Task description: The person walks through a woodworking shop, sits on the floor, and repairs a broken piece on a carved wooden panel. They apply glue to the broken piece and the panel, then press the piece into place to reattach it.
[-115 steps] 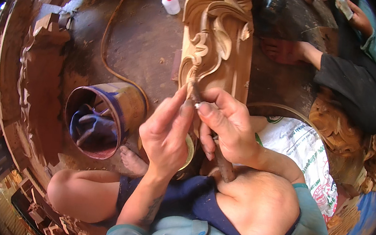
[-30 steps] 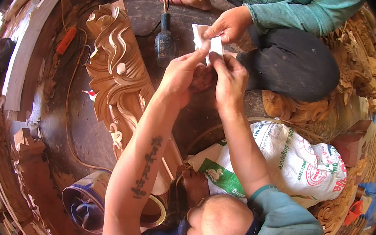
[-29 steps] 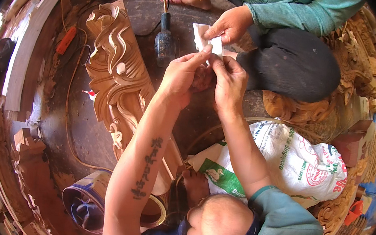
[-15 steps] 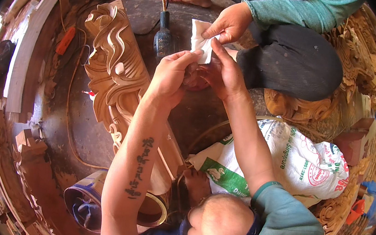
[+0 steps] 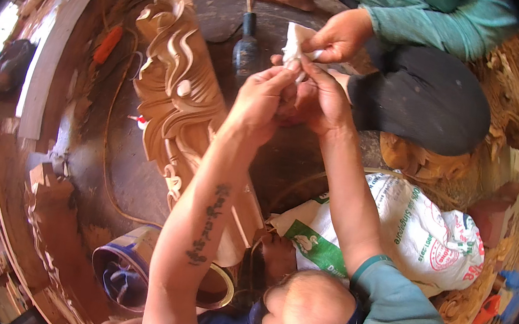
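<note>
My left hand (image 5: pixel 266 95) and my right hand (image 5: pixel 329 103) are close together over the floor, fingertips pinching the lower end of a soft white sheet (image 5: pixel 297 37). The sheet is crumpled, and I cannot tell whether it is paper or cloth. Another person's hand (image 5: pixel 341 35) grips its upper right side. Below my fingers, part of what lies between my palms is hidden and blurred. To the left of my forearm a carved wooden panel (image 5: pixel 180 98) with wavy relief lies on the floor.
A dark corded power tool (image 5: pixel 245 55) stands beyond my left hand. The other person's dark-clothed knee (image 5: pixel 423 97) is at the right. Nearer lie a white printed sack (image 5: pixel 402 229) and a bucket (image 5: pixel 122 268). An orange-handled tool (image 5: pixel 108 44) and a cable (image 5: pixel 108 145) lie left.
The white sheet has gone from flat and spread to crumpled, and its lower end is now gathered between my fingertips. The whole view has shifted slightly.
</note>
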A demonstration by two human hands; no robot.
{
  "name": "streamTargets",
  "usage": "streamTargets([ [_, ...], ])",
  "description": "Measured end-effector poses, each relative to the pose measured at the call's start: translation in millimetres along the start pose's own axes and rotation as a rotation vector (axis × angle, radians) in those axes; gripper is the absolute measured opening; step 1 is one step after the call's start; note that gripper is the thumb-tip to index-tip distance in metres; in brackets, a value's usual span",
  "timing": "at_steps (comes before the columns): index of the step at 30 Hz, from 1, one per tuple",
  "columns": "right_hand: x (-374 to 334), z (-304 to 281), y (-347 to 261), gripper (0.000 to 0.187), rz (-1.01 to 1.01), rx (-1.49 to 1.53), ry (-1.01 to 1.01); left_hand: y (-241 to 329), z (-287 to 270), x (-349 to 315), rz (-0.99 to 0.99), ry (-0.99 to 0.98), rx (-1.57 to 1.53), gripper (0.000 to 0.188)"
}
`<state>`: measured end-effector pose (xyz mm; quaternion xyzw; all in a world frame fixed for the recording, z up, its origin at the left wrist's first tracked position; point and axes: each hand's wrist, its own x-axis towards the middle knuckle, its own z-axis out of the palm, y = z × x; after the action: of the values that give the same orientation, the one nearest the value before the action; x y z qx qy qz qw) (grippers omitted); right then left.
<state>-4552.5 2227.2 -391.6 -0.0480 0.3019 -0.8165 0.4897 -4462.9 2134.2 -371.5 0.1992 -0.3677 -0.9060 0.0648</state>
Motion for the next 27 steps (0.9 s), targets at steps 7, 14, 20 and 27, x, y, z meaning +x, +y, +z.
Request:
streamTargets([
  [7,2,-10,-10,0.037,0.084,0.132,-0.032,-8,15,-1,0.065,-0.006,-0.099,0.023],
  [14,-16,17,5,0.044,-0.051,-0.048,0.11,-3,3,-61,0.205,0.199,0.286,0.036],
  [20,-73,28,25,0.03,-0.135,-0.482,0.073,-2,-7,-103,0.12,0.194,0.567,0.039],
  [27,-71,8,35,0.027,-0.41,-0.855,0.276,-6,-12,-140,0.003,0.134,0.651,0.037],
])
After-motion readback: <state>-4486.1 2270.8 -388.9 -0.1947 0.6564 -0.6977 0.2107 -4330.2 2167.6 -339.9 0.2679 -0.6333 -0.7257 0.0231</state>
